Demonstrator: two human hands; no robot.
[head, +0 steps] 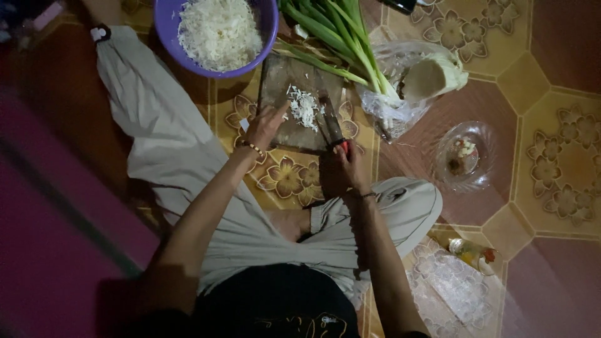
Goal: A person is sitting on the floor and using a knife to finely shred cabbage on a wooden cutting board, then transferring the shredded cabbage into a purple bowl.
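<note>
A: Head view, looking straight down. Person seated on a patterned tiled floor (551,156), legs folded. Cutting board (294,94) lies on the floor just ahead of the knees.

B: Hands?

A: Left hand (266,125) at the board's near left corner, fingers spread flat and pressing the surface, clamped on nothing. Right hand (341,169) at the near right edge, fingers wrapped tight round the red handle of a knife (330,125); the blade lies across the board's right side.

B: What's being cut?

A: A small heap of white shreds (305,107) mid-board, between left fingertips and blade, touching the blade's left side.

B: Surroundings?

A: Purple bowl (269,28) of the same white shreds touches the board's far left corner. Green onion stalks (332,34) run past the far right corner, one stalk lying over the far edge. Their white ends rest in a clear plastic bag (394,100) just right of the board, beside a cut cabbage piece (435,75). Further right, well apart, a clear glass dish (466,156) with scraps. By the right knee, a small bottle (466,250) lying on its side on a clear tray (451,291).

B: Anything blocking?

A: Light is dim; the knife edge is hard to make out.
</note>
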